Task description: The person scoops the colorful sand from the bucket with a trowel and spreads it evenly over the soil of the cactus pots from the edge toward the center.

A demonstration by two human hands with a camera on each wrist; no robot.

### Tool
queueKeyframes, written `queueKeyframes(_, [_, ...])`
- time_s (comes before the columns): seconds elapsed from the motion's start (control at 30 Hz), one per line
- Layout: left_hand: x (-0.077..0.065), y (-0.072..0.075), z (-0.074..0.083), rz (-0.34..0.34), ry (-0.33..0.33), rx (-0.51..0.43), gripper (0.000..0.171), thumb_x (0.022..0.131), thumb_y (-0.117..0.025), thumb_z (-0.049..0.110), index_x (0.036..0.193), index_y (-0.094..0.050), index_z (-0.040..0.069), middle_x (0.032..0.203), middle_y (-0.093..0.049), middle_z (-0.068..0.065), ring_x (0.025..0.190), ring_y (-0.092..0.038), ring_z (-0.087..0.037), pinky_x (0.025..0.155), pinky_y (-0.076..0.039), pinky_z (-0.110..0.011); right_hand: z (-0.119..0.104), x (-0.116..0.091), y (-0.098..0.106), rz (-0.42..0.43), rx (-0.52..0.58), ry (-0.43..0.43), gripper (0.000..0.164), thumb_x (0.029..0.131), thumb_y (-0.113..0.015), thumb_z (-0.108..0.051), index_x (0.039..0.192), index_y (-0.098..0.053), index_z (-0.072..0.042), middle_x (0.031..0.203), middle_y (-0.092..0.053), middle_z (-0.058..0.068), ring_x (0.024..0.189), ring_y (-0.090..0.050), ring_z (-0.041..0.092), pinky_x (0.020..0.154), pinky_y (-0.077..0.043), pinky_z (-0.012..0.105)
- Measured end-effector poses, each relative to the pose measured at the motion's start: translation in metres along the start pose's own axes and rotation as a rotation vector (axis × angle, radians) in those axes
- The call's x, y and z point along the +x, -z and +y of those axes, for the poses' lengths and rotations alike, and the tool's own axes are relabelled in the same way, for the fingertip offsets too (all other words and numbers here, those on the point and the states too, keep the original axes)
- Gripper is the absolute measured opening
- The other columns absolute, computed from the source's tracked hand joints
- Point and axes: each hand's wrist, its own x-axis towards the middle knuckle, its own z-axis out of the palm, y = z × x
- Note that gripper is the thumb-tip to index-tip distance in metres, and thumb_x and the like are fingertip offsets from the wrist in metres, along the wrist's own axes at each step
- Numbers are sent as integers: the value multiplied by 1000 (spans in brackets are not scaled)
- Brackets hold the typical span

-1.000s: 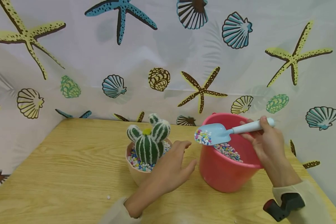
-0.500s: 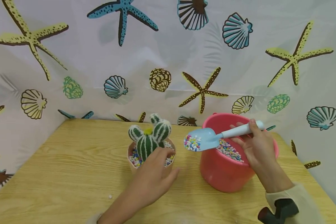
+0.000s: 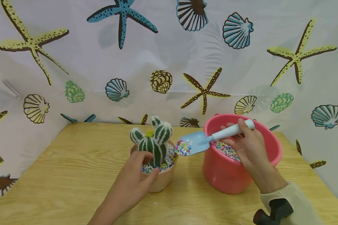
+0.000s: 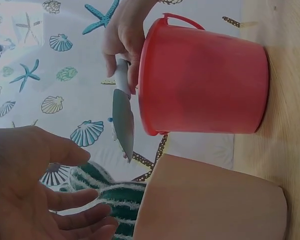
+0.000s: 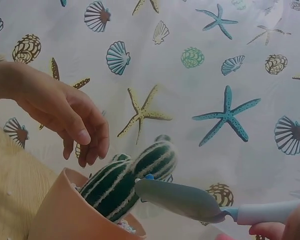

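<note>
My right hand (image 3: 252, 148) grips the pale handle of a light blue hand trowel (image 3: 199, 143). Small multicoloured pebbles (image 3: 183, 148) lie on its blade, which is level with the rim of a peach plant pot (image 3: 164, 182). In the pot, a green, white-striped toy cactus (image 3: 159, 132) stands among similar pebbles. Loosely bent, the fingers of my left hand (image 3: 130, 179) hover beside the cactus and hold nothing. The right wrist view shows that left hand (image 5: 65, 110) above the pot rim, apart from the cactus (image 5: 117, 185).
A pink bucket (image 3: 223, 175) stands right of the pot under my right hand, with more pebbles (image 3: 226, 150) inside. One loose pebble (image 3: 155, 203) lies on the wooden table (image 3: 59, 181). Cloth printed with starfish and shells (image 3: 169, 47) hangs behind.
The trowel with its pebbles has moved left from over the bucket to the pot's right rim. My left hand has shifted left, from the pot's right front to the cactus's left front.
</note>
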Motion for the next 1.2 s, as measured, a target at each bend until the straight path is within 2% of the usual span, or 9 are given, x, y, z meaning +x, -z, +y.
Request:
queueKeyframes(0.17, [2,5,-9,0,98,41,29,90,-64,19,113,-56,3,112,-53,-14,105,-54,-25,85,-49,-41,1,-2,-9,-17,-33,3,50,101,-41,-30,144,-21,-13,127,-40,8,126,-46,28,95,-45,42])
queueKeyframes(0.27, [3,8,-14,13,129,74,35,88,-67,21,115,-55,1,113,-50,-16,103,-52,-27,83,-49,-42,3,-3,-15,-30,-65,3,37,102,-41,-29,134,-31,-13,123,-43,8,122,-50,26,95,-47,41])
queueKeyframes(0.4, [4,14,-20,6,148,79,49,86,-70,26,122,-51,-2,119,-45,-19,108,-49,-31,87,-47,-45,9,-4,-24,-30,-116,15,22,101,-44,-29,117,-39,-15,115,-50,6,112,-58,21,91,-50,39])
queueKeyframes(0.63, [6,18,-32,-23,171,76,66,82,-74,31,131,-44,-1,123,-41,-20,115,-41,-36,91,-43,-51,13,-8,-34,-16,-161,56,24,100,-46,-26,117,-41,-11,109,-55,6,106,-59,21,87,-53,37])
queueKeyframes(0.9, [12,23,-49,-82,235,92,85,80,-74,40,139,-33,-5,135,-31,-28,124,-29,-43,97,-37,-60,16,-9,-44,-71,-192,105,24,99,-51,-25,113,-46,-7,97,-61,2,95,-66,17,85,-54,37])
queueKeyframes(1.07, [15,24,-56,-154,255,66,95,80,-72,46,143,-25,-8,143,-25,-31,132,-24,-49,100,-34,-64,14,-9,-49,-89,-230,122,21,98,-53,-24,111,-47,-8,99,-59,3,94,-65,15,84,-55,37])
queueKeyframes(1.2, [18,24,-58,-209,248,31,101,81,-71,49,146,-19,-8,148,-20,-31,136,-19,-51,102,-32,-66,10,-11,-53,-63,-262,133,22,98,-53,-23,111,-47,-7,104,-56,5,94,-66,14,83,-56,36])
